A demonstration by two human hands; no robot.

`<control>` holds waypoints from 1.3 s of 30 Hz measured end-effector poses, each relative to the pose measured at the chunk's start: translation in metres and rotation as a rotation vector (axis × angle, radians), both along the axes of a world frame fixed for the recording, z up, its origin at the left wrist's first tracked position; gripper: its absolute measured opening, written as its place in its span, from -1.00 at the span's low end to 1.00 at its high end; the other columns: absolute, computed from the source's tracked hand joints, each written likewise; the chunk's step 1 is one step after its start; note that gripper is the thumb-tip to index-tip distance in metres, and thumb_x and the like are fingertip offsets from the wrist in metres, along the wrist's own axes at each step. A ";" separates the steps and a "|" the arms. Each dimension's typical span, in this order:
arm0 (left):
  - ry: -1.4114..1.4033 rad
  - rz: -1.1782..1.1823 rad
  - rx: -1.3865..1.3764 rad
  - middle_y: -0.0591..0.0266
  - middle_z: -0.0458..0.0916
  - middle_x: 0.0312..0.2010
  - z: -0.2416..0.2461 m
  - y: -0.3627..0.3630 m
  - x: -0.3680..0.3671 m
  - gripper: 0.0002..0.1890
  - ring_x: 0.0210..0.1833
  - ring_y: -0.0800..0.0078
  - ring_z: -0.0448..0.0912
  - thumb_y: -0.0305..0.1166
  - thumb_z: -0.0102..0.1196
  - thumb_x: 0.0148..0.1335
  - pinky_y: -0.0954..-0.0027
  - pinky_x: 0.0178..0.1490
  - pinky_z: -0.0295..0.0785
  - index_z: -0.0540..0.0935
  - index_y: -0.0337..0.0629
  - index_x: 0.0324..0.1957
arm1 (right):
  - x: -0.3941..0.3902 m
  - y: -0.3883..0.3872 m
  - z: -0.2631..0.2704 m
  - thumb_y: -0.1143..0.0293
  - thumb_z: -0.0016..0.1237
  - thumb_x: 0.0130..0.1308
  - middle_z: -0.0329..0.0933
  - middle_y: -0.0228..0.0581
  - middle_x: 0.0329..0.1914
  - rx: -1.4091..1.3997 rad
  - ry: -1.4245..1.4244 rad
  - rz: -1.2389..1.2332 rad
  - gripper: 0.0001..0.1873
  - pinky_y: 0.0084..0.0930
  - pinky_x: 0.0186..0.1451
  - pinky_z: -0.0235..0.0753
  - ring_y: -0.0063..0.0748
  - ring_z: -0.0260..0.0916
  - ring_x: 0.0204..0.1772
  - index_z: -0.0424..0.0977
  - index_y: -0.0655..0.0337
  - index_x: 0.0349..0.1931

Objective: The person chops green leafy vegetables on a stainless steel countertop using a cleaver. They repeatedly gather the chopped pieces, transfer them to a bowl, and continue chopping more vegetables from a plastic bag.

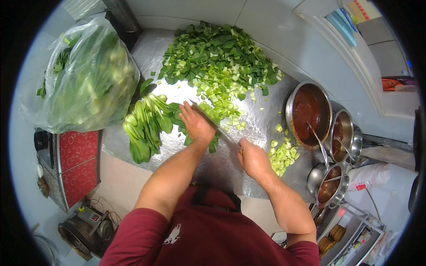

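My right hand (254,159) is closed around the handle of a kitchen knife (222,129), whose blade is seen nearly edge-on and slants up to the left. My left hand (198,125) lies stretched out just left of the blade, over dark bok choy leaves (212,144); what its palm touches is hidden. Left of it rest whole bok choy heads (146,124), stems toward the back. Beyond the blade, cut pale stems (219,96) run into a large heap of chopped greens (219,53). Sliced bok choy bases (283,154) lie right of my right hand.
The metal worktop (256,124) meets a wall behind. A clear plastic bag of bok choy (90,79) bulges at left. Along the right edge stand a large metal bowl of red-brown sauce (308,114) and several smaller bowls, including a sauce bowl (332,184), with spoons sticking out.
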State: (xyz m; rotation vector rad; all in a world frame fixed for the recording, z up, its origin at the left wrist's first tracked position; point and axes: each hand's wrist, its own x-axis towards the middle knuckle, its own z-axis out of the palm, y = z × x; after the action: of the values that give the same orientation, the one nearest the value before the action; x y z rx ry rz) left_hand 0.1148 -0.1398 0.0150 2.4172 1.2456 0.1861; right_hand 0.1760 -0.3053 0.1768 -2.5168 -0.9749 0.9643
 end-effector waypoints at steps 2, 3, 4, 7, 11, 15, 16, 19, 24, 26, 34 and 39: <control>0.036 -0.094 -0.038 -0.30 -0.06 0.45 0.017 -0.001 -0.007 0.04 0.55 -0.26 -0.21 -0.11 0.44 -0.10 -0.08 0.59 -0.26 0.22 -0.63 0.29 | -0.002 -0.008 -0.018 0.44 -0.11 0.29 0.53 0.25 -0.39 -0.032 0.000 -0.032 -0.84 0.15 -0.15 0.44 0.34 0.49 -0.25 0.34 0.28 -0.17; 0.053 -0.132 -0.050 -0.30 -0.05 0.45 0.023 0.000 -0.011 0.06 0.55 -0.26 -0.20 -0.09 0.45 -0.12 -0.08 0.59 -0.22 0.22 -0.63 0.29 | -0.002 -0.009 -0.032 0.44 -0.11 0.30 0.53 0.25 -0.39 -0.041 0.000 -0.040 -0.84 0.15 -0.15 0.44 0.34 0.50 -0.24 0.34 0.28 -0.17; 0.059 -0.163 -0.062 -0.30 -0.04 0.45 0.026 0.000 -0.014 0.07 0.55 -0.27 -0.19 -0.08 0.47 -0.15 -0.08 0.58 -0.20 0.24 -0.59 0.29 | -0.004 -0.005 -0.048 0.44 -0.12 0.30 0.54 0.25 -0.38 -0.012 -0.016 -0.044 -0.85 0.14 -0.14 0.44 0.33 0.50 -0.24 0.35 0.28 -0.17; 0.023 -0.229 -0.079 -0.31 -0.01 0.44 0.031 0.003 -0.021 0.07 0.54 -0.28 -0.17 -0.08 0.51 -0.22 -0.08 0.57 -0.13 0.28 -0.48 0.30 | 0.006 0.021 -0.083 0.45 -0.11 0.30 0.54 0.24 -0.36 0.066 -0.034 -0.067 -0.85 0.10 -0.13 0.46 0.30 0.51 -0.22 0.36 0.28 -0.16; -0.059 -0.198 -0.061 -0.35 -0.03 0.44 0.032 0.000 -0.025 -0.02 0.54 -0.30 -0.19 -0.15 0.50 -0.20 -0.15 0.56 -0.15 0.33 -0.28 0.30 | 0.031 0.043 -0.062 0.45 -0.02 0.26 0.56 0.20 -0.33 0.116 0.043 -0.112 -0.81 0.05 -0.12 0.45 0.29 0.50 -0.18 0.36 0.28 -0.16; -0.106 -0.067 -0.065 -0.47 -0.06 0.43 0.020 -0.003 -0.001 0.01 0.53 -0.36 -0.20 -0.26 0.51 -0.18 -0.19 0.55 -0.21 0.25 -0.53 0.29 | 0.018 0.026 -0.007 0.44 0.00 0.25 0.55 0.22 -0.34 0.052 0.020 -0.051 -0.79 0.06 -0.12 0.46 0.31 0.50 -0.18 0.37 0.29 -0.15; -0.119 -0.037 -0.062 -0.46 -0.06 0.43 0.018 -0.003 0.002 0.05 0.53 -0.36 -0.20 -0.25 0.51 -0.19 -0.16 0.56 -0.19 0.22 -0.55 0.30 | 0.012 0.020 0.000 0.45 -0.01 0.26 0.55 0.23 -0.34 0.023 0.028 -0.042 -0.80 0.07 -0.12 0.47 0.32 0.51 -0.19 0.36 0.29 -0.15; -0.149 -0.110 -0.104 -0.43 -0.03 0.43 0.023 0.000 -0.008 0.13 0.54 -0.31 -0.16 -0.22 0.54 -0.22 -0.10 0.57 -0.17 0.17 -0.56 0.34 | 0.003 0.002 -0.019 0.46 -0.02 0.25 0.54 0.26 -0.37 -0.027 0.028 -0.057 -0.81 0.09 -0.11 0.47 0.33 0.52 -0.21 0.36 0.32 -0.18; -0.186 -0.231 -0.032 -0.23 0.20 0.35 0.024 0.000 -0.027 0.08 0.49 -0.17 0.03 -0.24 0.51 -0.22 -0.07 0.57 -0.18 0.20 -0.47 0.33 | 0.000 0.025 -0.085 0.41 0.03 0.24 0.55 0.19 -0.38 0.023 -0.063 -0.109 -0.79 0.03 -0.14 0.49 0.30 0.51 -0.19 0.37 0.28 -0.17; -0.195 -0.229 -0.017 -0.19 0.24 0.32 0.025 0.004 -0.028 0.02 0.49 -0.17 0.04 -0.29 0.50 -0.21 -0.10 0.57 -0.20 0.24 -0.41 0.31 | 0.022 0.045 -0.080 0.41 0.03 0.24 0.56 0.18 -0.36 0.086 -0.004 -0.090 -0.78 0.02 -0.15 0.49 0.30 0.51 -0.20 0.37 0.28 -0.16; -0.226 -0.047 -0.073 -0.27 0.11 0.37 0.013 0.006 -0.015 -0.03 0.50 -0.25 -0.05 -0.43 0.44 -0.17 -0.02 0.56 -0.08 0.20 -0.52 0.29 | -0.004 0.024 0.003 0.44 0.00 0.25 0.56 0.25 -0.34 0.026 0.037 -0.038 -0.79 0.04 -0.10 0.49 0.33 0.52 -0.20 0.37 0.31 -0.16; -0.190 -0.100 -0.116 -0.32 0.05 0.40 0.020 0.007 -0.022 0.01 0.52 -0.28 -0.12 -0.37 0.46 -0.13 0.03 0.57 -0.09 0.14 -0.62 0.30 | -0.011 0.010 -0.039 0.43 -0.02 0.26 0.56 0.27 -0.34 -0.042 0.012 -0.060 -0.81 0.06 -0.08 0.49 0.34 0.52 -0.19 0.38 0.33 -0.18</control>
State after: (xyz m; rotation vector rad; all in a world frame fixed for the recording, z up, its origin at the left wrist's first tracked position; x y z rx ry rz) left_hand 0.0925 -0.1328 0.0349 2.2963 1.0205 0.2986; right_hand 0.1648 -0.2952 0.1381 -2.5562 -0.8785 0.9915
